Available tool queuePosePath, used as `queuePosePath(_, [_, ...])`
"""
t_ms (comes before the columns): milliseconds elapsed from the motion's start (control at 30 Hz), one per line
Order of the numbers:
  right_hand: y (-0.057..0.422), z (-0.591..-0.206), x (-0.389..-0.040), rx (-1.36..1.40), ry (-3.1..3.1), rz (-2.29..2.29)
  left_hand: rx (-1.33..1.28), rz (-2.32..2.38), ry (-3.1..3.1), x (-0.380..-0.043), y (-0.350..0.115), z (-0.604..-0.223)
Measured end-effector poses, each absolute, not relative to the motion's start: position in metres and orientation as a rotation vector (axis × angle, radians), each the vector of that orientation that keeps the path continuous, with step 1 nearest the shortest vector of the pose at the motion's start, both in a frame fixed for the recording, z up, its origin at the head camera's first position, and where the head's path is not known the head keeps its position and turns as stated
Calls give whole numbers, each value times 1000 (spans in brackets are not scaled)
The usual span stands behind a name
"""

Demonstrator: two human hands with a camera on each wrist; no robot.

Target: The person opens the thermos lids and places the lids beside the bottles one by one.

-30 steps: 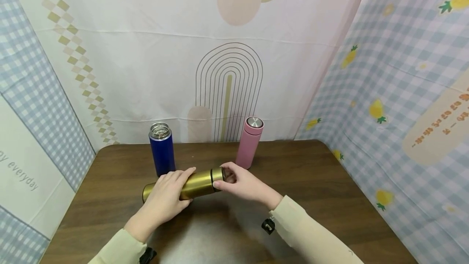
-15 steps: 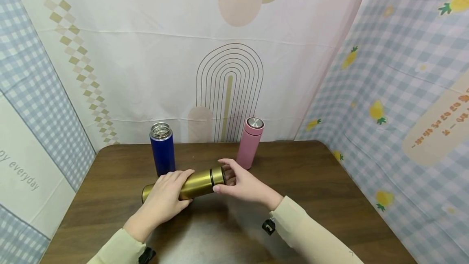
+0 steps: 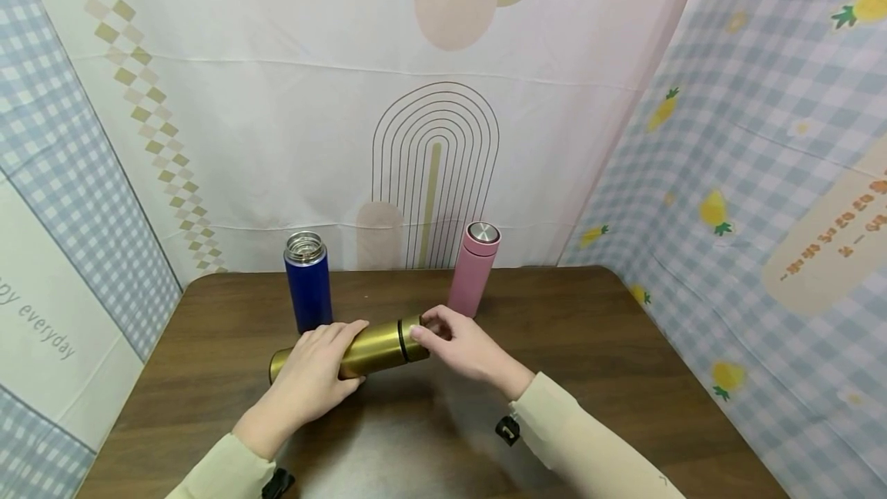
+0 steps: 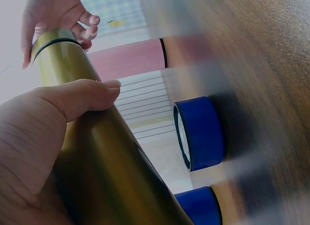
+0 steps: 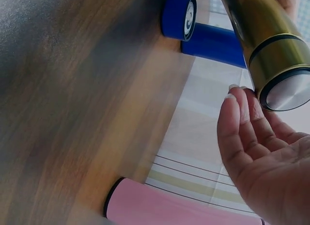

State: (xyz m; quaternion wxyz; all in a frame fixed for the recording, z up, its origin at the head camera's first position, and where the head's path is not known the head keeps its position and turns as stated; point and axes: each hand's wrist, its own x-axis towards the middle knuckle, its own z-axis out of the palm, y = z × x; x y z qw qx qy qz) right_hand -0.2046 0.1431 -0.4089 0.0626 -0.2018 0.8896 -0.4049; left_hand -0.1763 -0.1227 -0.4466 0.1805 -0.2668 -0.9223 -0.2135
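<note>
My left hand (image 3: 312, 372) holds the body of a gold thermos bottle (image 3: 377, 349), thumb across its side in the left wrist view. The bottle lies tilted in the air, its capped end toward the right. At that end my right hand (image 3: 464, 345) has its thumb on the gold lid (image 3: 415, 338), fingers bent around the far side. In the right wrist view the fingertips (image 5: 233, 97) meet the lid's edge, and the thumb is hidden. Behind stands a blue thermos bottle (image 3: 309, 291), its steel mouth uncovered. A blue lid (image 4: 203, 134) sits inside-up on the table.
A pink thermos bottle (image 3: 473, 276) with its lid on stands upright behind my right hand. The brown wooden table (image 3: 589, 345) ends at a patterned curtain (image 3: 305, 137). The blue lid is hidden in the head view.
My right hand's fingers loosened around the gold lid half a second ago. Now they have drawn in again, with the thumb higher on the lid. My left hand and the bottle stay put.
</note>
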Motion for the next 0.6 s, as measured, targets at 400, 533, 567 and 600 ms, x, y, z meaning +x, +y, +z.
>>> queuePosePath(400, [143, -412, -206, -794, 2515, -1384, -732, -598, -2612, -174, -126, -448])
queuePosePath(533, [143, -412, -206, -761, 2545, -1352, -734, -605, -2605, -174, -126, -447])
queuePosePath(567, [143, -412, -206, -744, 2567, -1329, -736, -608, -2601, -174, -126, -447])
queuePosePath(600, [143, -412, -206, -724, 2592, -1304, -739, -607, -2597, -174, -125, -447])
